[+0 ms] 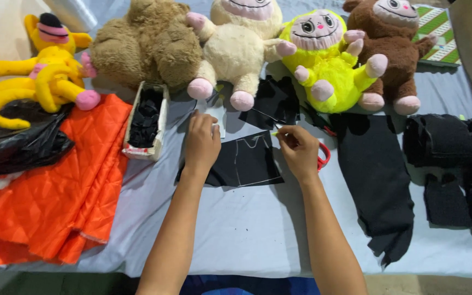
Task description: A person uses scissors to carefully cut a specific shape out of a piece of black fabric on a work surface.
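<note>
Black fabric piece (244,161) btwn hands; left hand (201,143) flat on it, right hand (299,150) pinching chalk.

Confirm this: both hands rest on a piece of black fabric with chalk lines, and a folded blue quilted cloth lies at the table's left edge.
One detail is off. The head view shows the quilted cloth at the left is orange, not blue. The rest holds: the left hand and right hand are on the chalk-marked black fabric.

Grey-covered table (236,229), dim floor below
</note>
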